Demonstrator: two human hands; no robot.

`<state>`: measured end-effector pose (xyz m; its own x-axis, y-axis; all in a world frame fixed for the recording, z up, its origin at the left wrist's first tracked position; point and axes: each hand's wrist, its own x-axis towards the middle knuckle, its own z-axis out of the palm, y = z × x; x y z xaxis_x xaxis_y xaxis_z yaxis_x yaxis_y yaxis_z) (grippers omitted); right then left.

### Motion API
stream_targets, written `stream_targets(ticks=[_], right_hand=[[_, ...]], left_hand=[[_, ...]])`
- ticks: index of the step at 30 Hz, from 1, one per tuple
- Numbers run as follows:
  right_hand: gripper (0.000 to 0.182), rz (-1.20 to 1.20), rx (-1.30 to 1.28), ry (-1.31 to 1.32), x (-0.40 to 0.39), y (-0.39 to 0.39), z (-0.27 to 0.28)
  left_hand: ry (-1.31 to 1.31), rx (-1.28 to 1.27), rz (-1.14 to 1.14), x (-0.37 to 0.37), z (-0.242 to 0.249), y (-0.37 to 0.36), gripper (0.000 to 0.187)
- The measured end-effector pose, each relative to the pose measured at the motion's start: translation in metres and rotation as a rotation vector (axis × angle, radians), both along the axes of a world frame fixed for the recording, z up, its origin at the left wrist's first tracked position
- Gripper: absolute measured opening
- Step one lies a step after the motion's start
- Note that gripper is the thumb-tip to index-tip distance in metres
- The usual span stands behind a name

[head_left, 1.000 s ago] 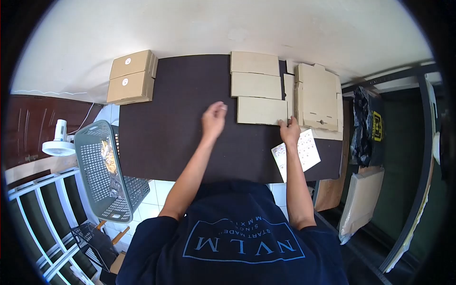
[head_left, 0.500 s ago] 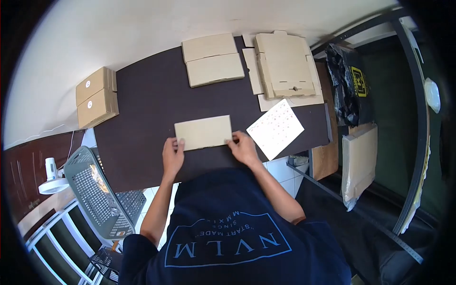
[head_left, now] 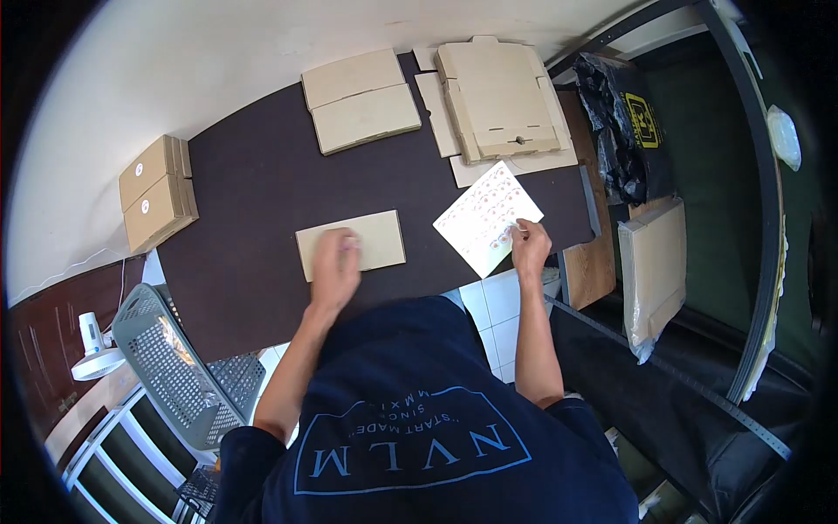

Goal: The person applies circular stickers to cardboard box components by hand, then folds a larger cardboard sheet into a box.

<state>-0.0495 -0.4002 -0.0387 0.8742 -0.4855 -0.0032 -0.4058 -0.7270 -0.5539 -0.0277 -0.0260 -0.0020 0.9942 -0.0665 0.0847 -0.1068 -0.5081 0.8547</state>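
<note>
A flat, closed cardboard box [head_left: 380,240] lies on the dark table near its front edge. My left hand [head_left: 335,266] is over the left part of this box, its fingers blurred by motion; whether they hold anything cannot be made out. To the right lies a white sheet [head_left: 485,218] with rows of small reddish stickers. My right hand [head_left: 530,248] is at the sheet's right corner, with thumb and fingers pinched together on it.
Two stickered boxes [head_left: 157,194] stand at the table's left edge. Two closed boxes [head_left: 362,100] lie at the back, beside a stack of unfolded cardboard [head_left: 502,100]. A grey basket [head_left: 170,371] stands left of the dark table [head_left: 236,201].
My right hand has left the box and moved right to the sticker sheet. My left hand has moved from the box's left corner onto its top. The whole view has shifted slightly.
</note>
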Motion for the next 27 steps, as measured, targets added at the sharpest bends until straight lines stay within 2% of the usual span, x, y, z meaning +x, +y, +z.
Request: stream_targets(ticks=[4,7,8,10,11,13,17,18,20,23,27], right_hand=[[0.025,0.146,-0.105,0.020,-0.004,-0.012,-0.020],[0.024,0.116,-0.040,0.051,-0.004,-0.015,-0.025],[0.024,0.115,-0.040,0.050,-0.004,-0.014,-0.025],[0.017,0.103,-0.048,0.053,-0.004,-0.012,-0.022],[0.017,0.103,-0.048,0.054,-0.002,-0.012,-0.021],[0.010,0.099,-0.036,0.043,-0.003,-0.013,-0.023],[0.008,0.145,0.038,-0.009,-0.004,-0.021,-0.024],[0.008,0.114,0.099,0.049,-0.005,-0.019,-0.019],[0.008,0.084,0.157,0.107,-0.004,-0.013,-0.008],[0.008,0.150,0.024,0.086,-0.007,-0.009,-0.008],[0.008,0.074,0.132,0.109,-0.008,-0.001,-0.011]], left_hand=[[0.185,-0.149,-0.604,0.009,0.011,-0.066,0.018],[0.198,-0.114,-0.968,0.008,-0.023,-0.115,0.032],[0.198,-0.113,-0.969,0.007,-0.024,-0.126,0.032],[0.232,0.159,-1.032,0.006,-0.027,-0.143,0.048],[0.233,0.159,-1.032,0.007,-0.030,-0.147,0.048],[0.121,0.441,-1.026,0.004,-0.041,-0.154,0.061],[0.112,0.407,-0.865,0.001,-0.030,-0.151,0.065],[0.114,0.409,-0.866,0.002,-0.029,-0.150,0.065],[0.003,0.393,-0.835,0.002,-0.028,-0.148,0.061],[-0.082,0.314,-0.870,0.005,-0.021,-0.148,0.053],[-0.250,0.234,-0.812,0.003,-0.025,-0.149,0.044]])
